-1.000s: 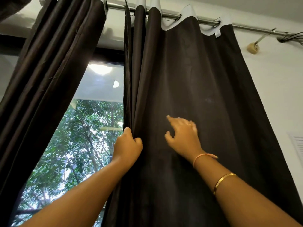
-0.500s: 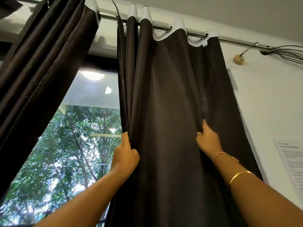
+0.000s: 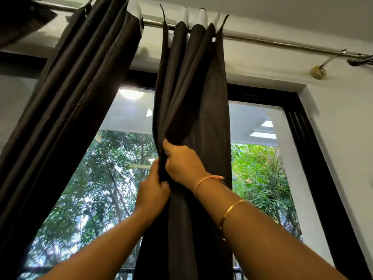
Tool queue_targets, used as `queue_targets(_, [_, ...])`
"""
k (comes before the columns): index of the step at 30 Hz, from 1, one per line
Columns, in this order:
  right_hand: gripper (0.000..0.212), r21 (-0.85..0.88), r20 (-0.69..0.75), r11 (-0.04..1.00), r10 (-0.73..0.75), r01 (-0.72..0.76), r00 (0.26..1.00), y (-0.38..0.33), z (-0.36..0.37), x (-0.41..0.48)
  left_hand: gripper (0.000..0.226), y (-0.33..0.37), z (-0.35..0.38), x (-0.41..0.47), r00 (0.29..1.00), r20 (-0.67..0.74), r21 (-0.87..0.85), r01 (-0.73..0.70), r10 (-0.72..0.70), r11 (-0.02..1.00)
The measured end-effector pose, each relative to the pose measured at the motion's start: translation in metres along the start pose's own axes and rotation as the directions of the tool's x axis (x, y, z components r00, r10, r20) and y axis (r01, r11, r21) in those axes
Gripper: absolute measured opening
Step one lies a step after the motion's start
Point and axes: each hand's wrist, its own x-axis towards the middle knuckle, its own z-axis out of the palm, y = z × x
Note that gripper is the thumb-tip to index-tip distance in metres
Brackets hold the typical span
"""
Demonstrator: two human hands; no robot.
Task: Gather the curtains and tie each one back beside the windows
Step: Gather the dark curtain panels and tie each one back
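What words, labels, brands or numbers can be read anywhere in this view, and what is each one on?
None: no readable text shows in this view.
The gathered curtain, the other curtain, the curtain rod, the window frame and the gold bangle carry no visible lettering.

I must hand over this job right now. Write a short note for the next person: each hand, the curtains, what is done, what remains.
Left hand: grips the gathered middle curtain from its left side.
Right hand: grips the same bunch, just above.
Middle curtain hangs from the rod before the window, glass showing on both sides. Left curtain hangs bunched; no tie visible.
Done: middle curtain gathered.
Remaining: tie each curtain beside the window.
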Motion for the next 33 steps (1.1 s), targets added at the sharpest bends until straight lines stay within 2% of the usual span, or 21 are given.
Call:
queue_targets(4, [0.066, 0.014, 0.01, 0.994, 0.108, -0.108, 0.994, 0.014, 0.013, -0.017, 0.069, -0.008, -0.003, -0.002, 0.995, 0.095, 0.092, -0.004, -0.005, 0.996])
queue_targets(8, [0.073, 0.049, 0.024, 0.967, 0.25, -0.25, 0.968, 0.026, 0.03, -0.039, 0.059, -0.006, 0.01, -0.005, 0.991, 0.131, 0.084, -0.023, 0.012, 0.996])
queue_targets(12, [0.065, 0.07, 0.064, 0.951, 0.298, -0.302, 0.953, 0.037, 0.038, -0.062, 0.059, -0.003, 0.021, -0.01, 0.982, 0.188, 0.077, -0.034, 0.019, 0.996])
queue_targets(16, [0.034, 0.133, 0.137, 0.946, 0.278, -0.296, 0.951, 0.035, 0.054, -0.088, 0.075, -0.004, 0.03, -0.019, 0.962, 0.272, 0.124, -0.01, -0.024, 0.992])
queue_targets(19, [0.032, 0.154, 0.182, 0.95, 0.241, -0.27, 0.953, 0.034, 0.064, -0.103, 0.082, -0.006, 0.03, -0.02, 0.934, 0.347, 0.117, 0.047, -0.085, 0.992])
queue_targets(22, [0.033, 0.251, 0.127, 0.934, 0.227, -0.252, 0.966, 0.034, 0.066, -0.107, 0.085, -0.007, 0.025, -0.019, 0.9, 0.42, 0.102, 0.084, -0.119, 0.991])
queue_targets(25, [0.029, 0.295, 0.149, 0.927, 0.194, -0.231, 0.97, 0.033, 0.066, -0.108, 0.081, -0.006, 0.021, -0.02, 0.87, 0.471, 0.068, 0.126, -0.143, 0.99])
queue_targets(28, [0.025, 0.309, 0.171, 0.927, 0.168, -0.215, 0.971, 0.034, 0.063, -0.11, 0.074, -0.001, 0.018, -0.021, 0.864, 0.484, -0.067, 0.192, -0.136, 0.979])
queue_targets(31, [0.027, 0.358, 0.19, 0.908, 0.157, -0.217, 0.969, 0.038, 0.057, -0.111, 0.063, 0.002, 0.019, -0.025, 0.844, 0.499, -0.221, 0.343, -0.196, 0.913])
queue_targets(33, [0.029, 0.371, 0.251, 0.898, 0.148, -0.236, 0.957, 0.041, 0.053, -0.113, 0.05, 0.003, 0.021, -0.029, 0.847, 0.465, -0.252, 0.405, -0.257, 0.879])
